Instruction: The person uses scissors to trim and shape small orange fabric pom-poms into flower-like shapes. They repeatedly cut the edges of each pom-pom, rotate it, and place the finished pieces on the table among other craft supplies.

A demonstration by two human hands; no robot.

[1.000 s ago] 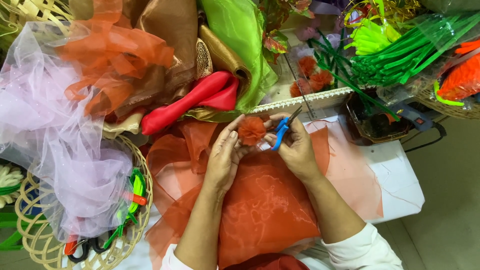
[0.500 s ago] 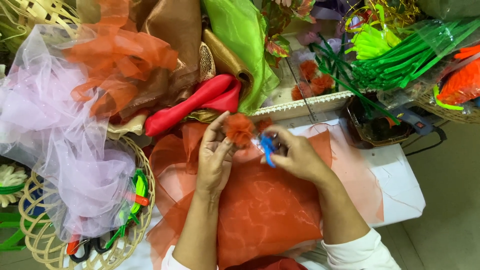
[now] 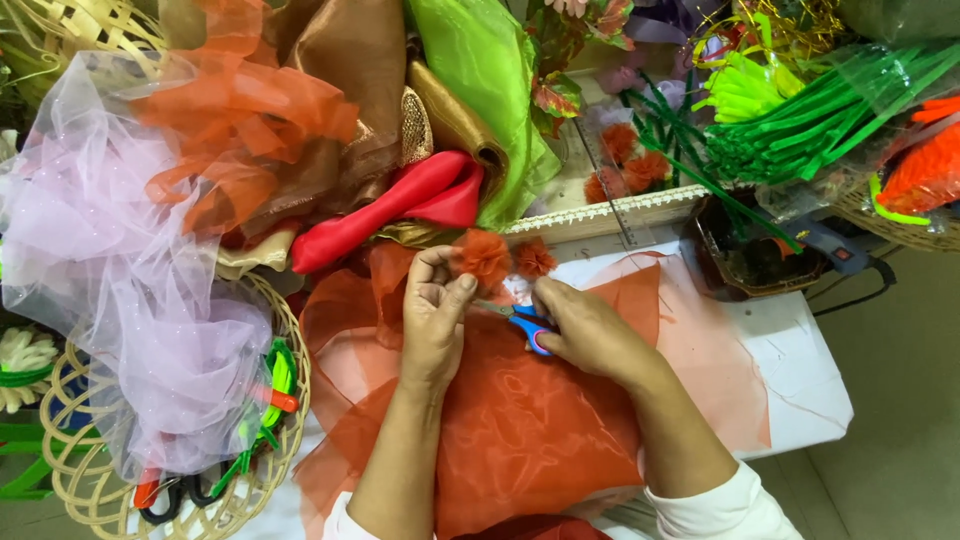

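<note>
An orange pompom (image 3: 483, 256) is pinched in the left hand (image 3: 436, 315) near the table's far edge, lifted closer since a moment ago. Blue-handled scissors (image 3: 525, 322), gripped by the right hand (image 3: 590, 330), have been lowered onto the orange fabric (image 3: 520, 430). Lilac netting (image 3: 130, 330) is heaped in a wicker basket (image 3: 75, 495) at the left edge.

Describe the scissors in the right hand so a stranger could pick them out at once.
Start at the big sheet of orange fabric spread over the white table. At its upper middle the right hand grips small scissors beside the left hand. Their handles are blue with a red inner rim, unlike the dark-handled scissors in the wicker basket.
</note>
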